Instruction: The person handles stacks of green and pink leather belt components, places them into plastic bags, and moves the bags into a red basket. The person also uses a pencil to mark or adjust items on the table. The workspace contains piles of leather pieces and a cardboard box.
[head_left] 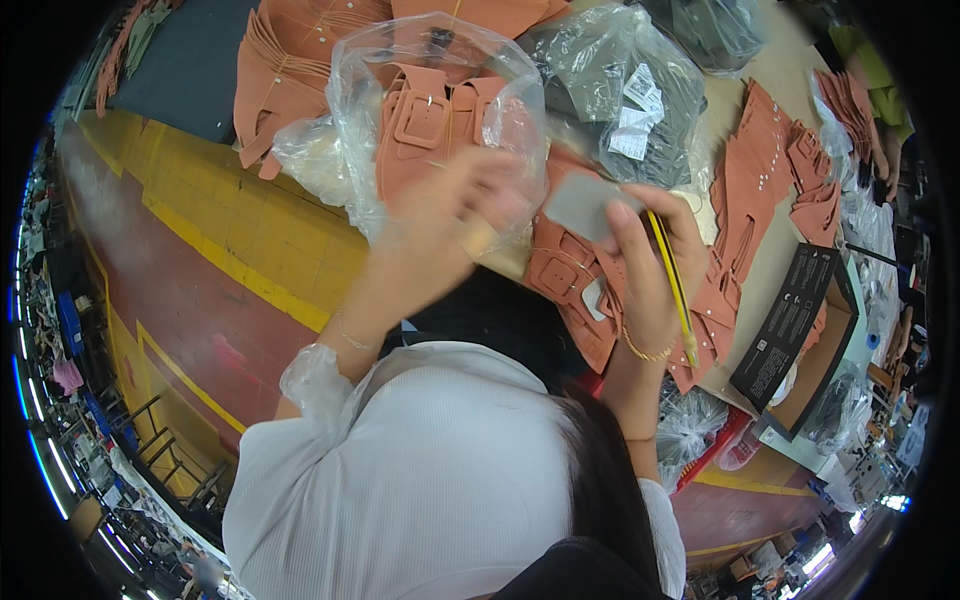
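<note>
Crowding the worktable (765, 235): strap pieces (765, 175), bagged goods (620, 85)

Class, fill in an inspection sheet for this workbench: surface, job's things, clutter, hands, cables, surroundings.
Surface: table, mostly covered.
Job's things: clear plastic bag holding brown buckled straps; grey card; yellow pencil.
Clutter: loose brown leather pieces, bag of dark items, open cardboard box.
Hands: left hand grips the bag; right hand holds card and pencil.
Cables: nothing seen.
Surroundings: red floor with yellow lines; another person's arm at upper right.

Terracotta straps (425, 125), yellow pencil (672, 280)
</note>
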